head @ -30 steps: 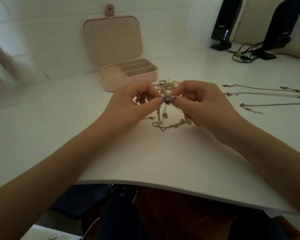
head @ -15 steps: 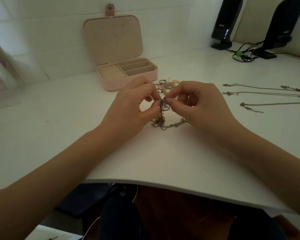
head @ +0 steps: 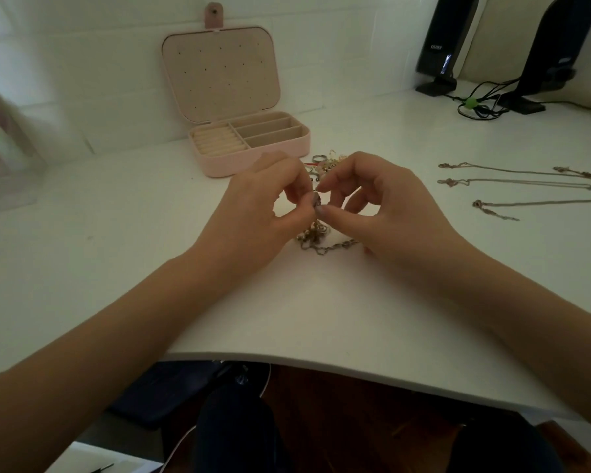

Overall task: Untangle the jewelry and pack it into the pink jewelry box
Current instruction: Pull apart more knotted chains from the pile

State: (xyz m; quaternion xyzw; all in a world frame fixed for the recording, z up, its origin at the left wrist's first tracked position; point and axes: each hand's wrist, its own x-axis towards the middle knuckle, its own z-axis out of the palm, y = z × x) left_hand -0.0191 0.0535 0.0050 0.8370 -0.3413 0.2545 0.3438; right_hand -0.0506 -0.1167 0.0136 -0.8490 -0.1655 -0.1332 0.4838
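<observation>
Centrally, a tangled chain cluster (head: pixel 316 238) is pinched at its top by the left hand (head: pixel 256 213) and right hand (head: pixel 382 209), fingertips meeting so a knot can be teased apart while the rest trails onto the counter (head: pixel 116 233). Just behind, a small pile of rings (head: pixel 325 162) is kept close to the pink jewelry box (head: pixel 253 145), set open at upper centre, its compartments seemingly unfilled. Three straightened chains (head: pixel 526 186) are laid apart at right, presumably to prevent re-tangling.
</observation>
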